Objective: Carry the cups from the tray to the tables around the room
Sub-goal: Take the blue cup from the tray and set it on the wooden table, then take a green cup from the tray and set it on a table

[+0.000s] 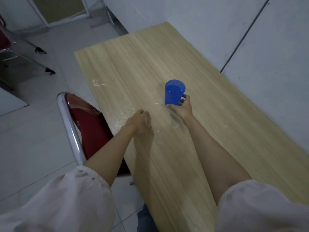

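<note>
A blue plastic cup (174, 92) stands upright near the middle of a light wooden table (133, 64), with liquid showing inside. My right hand (181, 107) wraps around its lower part from the near side, thumb on the left and fingers on the right. My left hand (140, 122) rests on the tabletop to the left of the cup, fingers curled under, holding nothing. No tray is in view.
A red chair with a chrome frame (70, 121) is tucked against the table's left edge. White smears (97, 83) mark the tabletop. A grey wall (250, 39) runs along the table's far side. Another chair's metal legs (25, 59) stand on the tiled floor at far left.
</note>
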